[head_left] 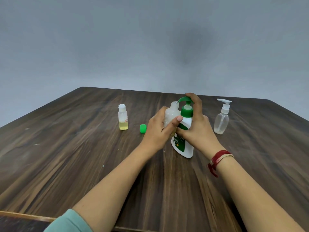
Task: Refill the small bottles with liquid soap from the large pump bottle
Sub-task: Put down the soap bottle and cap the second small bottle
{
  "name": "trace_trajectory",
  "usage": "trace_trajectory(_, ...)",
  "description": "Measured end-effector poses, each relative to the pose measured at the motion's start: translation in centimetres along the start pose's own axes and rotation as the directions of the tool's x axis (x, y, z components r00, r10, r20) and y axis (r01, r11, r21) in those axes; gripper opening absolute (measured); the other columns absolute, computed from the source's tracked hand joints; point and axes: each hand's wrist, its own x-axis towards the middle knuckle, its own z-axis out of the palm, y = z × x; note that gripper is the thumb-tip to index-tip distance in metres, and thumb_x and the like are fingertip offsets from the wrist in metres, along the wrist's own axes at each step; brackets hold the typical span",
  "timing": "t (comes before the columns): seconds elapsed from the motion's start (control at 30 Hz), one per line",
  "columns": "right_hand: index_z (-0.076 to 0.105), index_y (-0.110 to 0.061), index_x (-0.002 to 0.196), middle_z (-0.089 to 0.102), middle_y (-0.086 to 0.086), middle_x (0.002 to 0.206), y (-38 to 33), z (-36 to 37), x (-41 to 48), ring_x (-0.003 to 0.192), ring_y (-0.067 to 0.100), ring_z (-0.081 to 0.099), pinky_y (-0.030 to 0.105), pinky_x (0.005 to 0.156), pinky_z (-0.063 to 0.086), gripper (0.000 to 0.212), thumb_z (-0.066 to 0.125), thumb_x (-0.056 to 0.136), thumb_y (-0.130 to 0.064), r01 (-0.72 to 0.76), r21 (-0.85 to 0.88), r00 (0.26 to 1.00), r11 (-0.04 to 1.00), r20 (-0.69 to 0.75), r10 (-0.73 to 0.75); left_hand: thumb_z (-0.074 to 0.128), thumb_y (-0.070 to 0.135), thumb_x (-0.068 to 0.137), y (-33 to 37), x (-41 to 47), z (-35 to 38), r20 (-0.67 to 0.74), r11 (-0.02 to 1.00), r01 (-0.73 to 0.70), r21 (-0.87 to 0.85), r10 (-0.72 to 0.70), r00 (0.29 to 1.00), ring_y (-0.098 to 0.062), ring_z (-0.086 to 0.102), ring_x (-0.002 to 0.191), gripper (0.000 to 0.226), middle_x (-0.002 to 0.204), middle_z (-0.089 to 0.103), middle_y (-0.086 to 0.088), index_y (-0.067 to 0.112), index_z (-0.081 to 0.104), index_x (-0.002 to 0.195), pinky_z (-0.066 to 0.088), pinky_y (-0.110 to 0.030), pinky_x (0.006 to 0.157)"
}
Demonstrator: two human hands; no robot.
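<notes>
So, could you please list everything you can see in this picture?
table: 1, dark wood, fills the foreground
wall: 1, grey, behind the table
pump bottle: 1, white with green pump and label, centre of the table
open bottle: 1, clear, mouth at the pump nozzle
cap: 1, green, on the table left of the hands
capped bottle: 1, clear with yellow liquid and white cap, left
clear dispenser: 1, clear with white pump, right
bracelet: 1, red thread, right wrist
sleeve: 1, pale green, left arm
left hand: 1, holds the open bottle
right hand: 1, round the pump bottle, fingers on the pump head
</notes>
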Motion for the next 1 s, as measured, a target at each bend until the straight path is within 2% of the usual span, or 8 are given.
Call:
trace_trajectory(0.13,0.012,-0.052,0.138,0.056,-0.010,0.122,-0.04,-0.01,0.03,0.094,0.017,0.065,0.038,0.087,0.055,0.096,0.076,0.076,-0.015,-0.001,-0.030,1.000,1.000,0.013,0.001,0.049,0.059,0.083,-0.17,-0.05,-0.01,0.002,1.000,0.007,-0.005,-0.007,1.000,-0.001,0.054,0.069,0.043,0.078,0.058,0.009,0.017,0.053,0.093,0.041,-0.013,0.059)
trace_trajectory(0.27,0.011,-0.050,0.139,0.055,-0.006,0.130,-0.16,-0.02,0.07,0.101,0.017,0.063,0.037,0.090,0.054,0.098,0.076,0.076,-0.013,0.006,-0.035,0.999,0.999,0.031,-0.005,0.049,0.060,0.082,-0.23,-0.09,-0.01,0.003,1.000,0.007,-0.005,-0.007,1.000,-0.003,0.053,0.069,0.051,0.078,0.059,0.005,0.011,0.054,0.093,0.044,-0.021,0.060)
trace_trajectory(0.43,0.017,-0.052,0.131,0.056,-0.013,0.114,-0.45,-0.11,0.13,0.093,0.013,0.064,0.034,0.085,0.055,0.091,0.076,0.075,-0.011,0.034,-0.029,0.998,0.999,0.045,-0.033,0.049,0.058,0.083,-0.09,-0.16,-0.25,0.011,1.000,0.003,-0.005,-0.003,1.000,-0.001,0.053,0.068,0.048,0.077,0.058,0.008,0.011,0.054,0.093,0.041,-0.015,0.059)
trace_trajectory(0.63,0.020,-0.047,0.129,0.059,-0.013,0.114,-0.33,-0.01,0.14,0.094,0.013,0.065,0.035,0.085,0.055,0.087,0.078,0.074,-0.012,0.038,-0.027,0.999,0.999,0.039,-0.037,0.049,0.059,0.082,-0.01,-0.13,-0.25,0.007,1.000,0.010,-0.007,-0.010,1.000,0.000,0.054,0.069,0.048,0.076,0.057,0.010,0.012,0.055,0.093,0.040,-0.012,0.060)
trace_trajectory(0.87,0.022,-0.047,0.128,0.058,-0.017,0.112,-0.10,-0.02,0.12,0.093,0.010,0.065,0.034,0.085,0.056,0.085,0.079,0.074,-0.013,0.035,-0.016,0.999,0.999,0.027,-0.035,0.049,0.059,0.083,0.00,-0.10,-0.22,0.015,1.000,0.019,-0.021,-0.019,1.000,0.001,0.054,0.068,0.029,0.075,0.056,0.012,0.030,0.050,0.087,0.040,-0.014,0.060)
trace_trajectory(1.0,0.018,-0.049,0.132,0.055,-0.024,0.108,0.05,-0.02,0.10,0.091,0.006,0.065,0.026,0.082,0.054,0.090,0.079,0.075,-0.014,0.033,-0.016,0.999,0.999,0.017,-0.033,0.048,0.060,0.082,-0.18,-0.11,-0.16,0.021,0.999,0.014,-0.031,-0.014,1.000,0.001,0.055,0.071,0.044,0.078,0.058,0.010,0.018,0.055,0.094,0.042,-0.013,0.061)
